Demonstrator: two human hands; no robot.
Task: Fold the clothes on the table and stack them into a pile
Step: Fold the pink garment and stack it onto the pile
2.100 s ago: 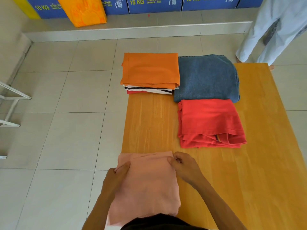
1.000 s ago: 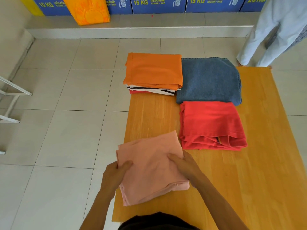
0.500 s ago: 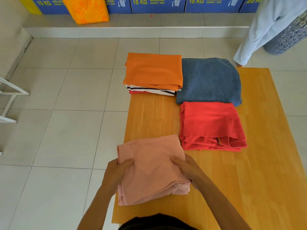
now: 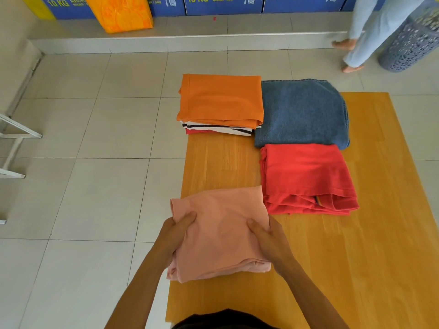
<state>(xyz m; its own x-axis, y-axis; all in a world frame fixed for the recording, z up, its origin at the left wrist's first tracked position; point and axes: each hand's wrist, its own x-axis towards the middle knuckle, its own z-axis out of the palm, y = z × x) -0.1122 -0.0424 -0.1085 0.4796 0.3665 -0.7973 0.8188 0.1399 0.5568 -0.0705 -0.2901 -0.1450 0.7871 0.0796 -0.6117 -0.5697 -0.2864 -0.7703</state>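
A folded pink garment (image 4: 221, 231) is held over the near left corner of the wooden table (image 4: 370, 233). My left hand (image 4: 174, 236) grips its left edge, thumb on top. My right hand (image 4: 267, 236) grips its right edge the same way. At the far left corner stands a pile (image 4: 221, 103) with an orange garment on top, a striped one and a red one under it. Beside it lies folded blue denim (image 4: 301, 112). A folded red garment (image 4: 306, 176) lies in front of the denim.
The table's left edge drops to a tiled floor (image 4: 95, 162). A person in light clothes (image 4: 370, 32) walks at the far right beside a grey perforated basket (image 4: 408, 43). An orange bag (image 4: 121, 13) leans against blue boxes. A white rack (image 4: 11, 138) stands at left.
The pink garment was folded in half toward the far side, then picked up by both side edges. The person at the back has stepped right and a basket has come into view.
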